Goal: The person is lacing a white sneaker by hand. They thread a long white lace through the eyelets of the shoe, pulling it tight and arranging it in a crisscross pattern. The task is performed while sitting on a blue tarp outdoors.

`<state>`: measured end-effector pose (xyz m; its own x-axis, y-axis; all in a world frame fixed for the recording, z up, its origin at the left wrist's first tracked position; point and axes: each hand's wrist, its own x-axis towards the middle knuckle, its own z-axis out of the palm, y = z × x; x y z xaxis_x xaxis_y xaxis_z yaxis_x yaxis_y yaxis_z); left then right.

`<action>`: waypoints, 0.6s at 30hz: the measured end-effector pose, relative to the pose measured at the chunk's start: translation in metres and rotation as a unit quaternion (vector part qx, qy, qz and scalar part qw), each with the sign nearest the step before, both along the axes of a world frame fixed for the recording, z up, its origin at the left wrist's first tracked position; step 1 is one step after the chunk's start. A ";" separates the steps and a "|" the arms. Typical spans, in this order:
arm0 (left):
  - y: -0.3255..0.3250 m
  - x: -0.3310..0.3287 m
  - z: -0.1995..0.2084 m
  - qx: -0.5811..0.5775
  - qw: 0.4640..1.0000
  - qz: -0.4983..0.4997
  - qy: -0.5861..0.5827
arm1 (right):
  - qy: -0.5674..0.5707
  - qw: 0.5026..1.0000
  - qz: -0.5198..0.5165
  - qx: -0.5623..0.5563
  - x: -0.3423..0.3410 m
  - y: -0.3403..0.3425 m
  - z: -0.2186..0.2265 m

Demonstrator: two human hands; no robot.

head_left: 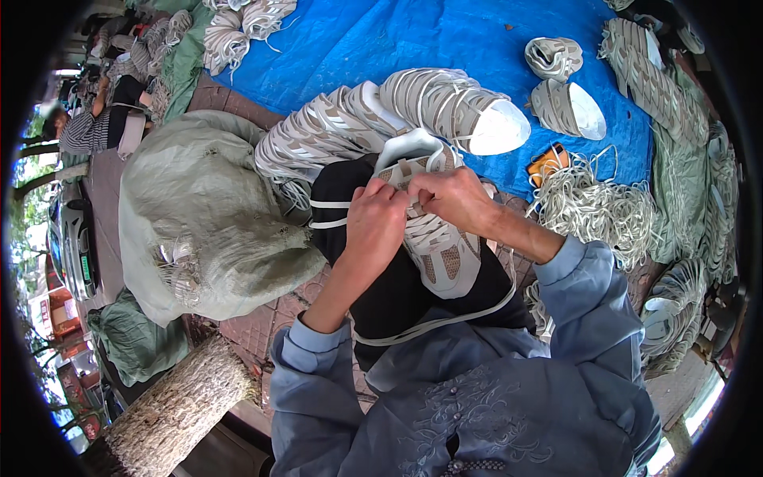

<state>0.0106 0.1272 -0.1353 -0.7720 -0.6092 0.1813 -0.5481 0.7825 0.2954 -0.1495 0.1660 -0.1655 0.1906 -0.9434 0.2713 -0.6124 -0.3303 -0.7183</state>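
A beige and white shoe upper [447, 269] lies across my dark-trousered lap, toe toward me and collar opening away. White lacing crisscrosses its front. My left hand [375, 221] is closed in a pinch at the upper's left eyelet edge, and a white shoelace [330, 205] sticks out to the left of it. From the right, my right hand [459, 200] pinches at the lacing close to the left fingertips. A long loop of lace hangs over my thighs below the toe. The exact spot where the fingertips grip is partly hidden by the fingers.
Just beyond lies a long row of nested shoe uppers [334, 123]. A large pale sack [211, 215] sits at left, near a tree trunk [171, 409]. On the blue tarp [358, 40] are more uppers [568, 107] and a heap of white laces [596, 211]. Another person [91, 131] sits far left.
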 end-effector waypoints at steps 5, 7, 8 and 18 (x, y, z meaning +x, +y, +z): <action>-0.003 -0.002 0.004 0.003 1.000 -0.005 -0.025 | 0.080 0.996 -0.038 -0.023 0.004 0.006 0.008; 0.003 -0.005 -0.002 -0.025 1.000 0.011 -0.011 | 0.050 0.997 -0.049 0.016 0.004 0.006 0.003; 0.007 -0.005 -0.009 -0.049 0.999 0.021 0.007 | 0.039 0.998 -0.049 0.017 0.003 0.006 0.002; 0.020 -0.007 -0.011 -0.105 0.994 0.015 0.028 | -0.073 0.994 -0.036 0.068 -0.002 0.010 -0.001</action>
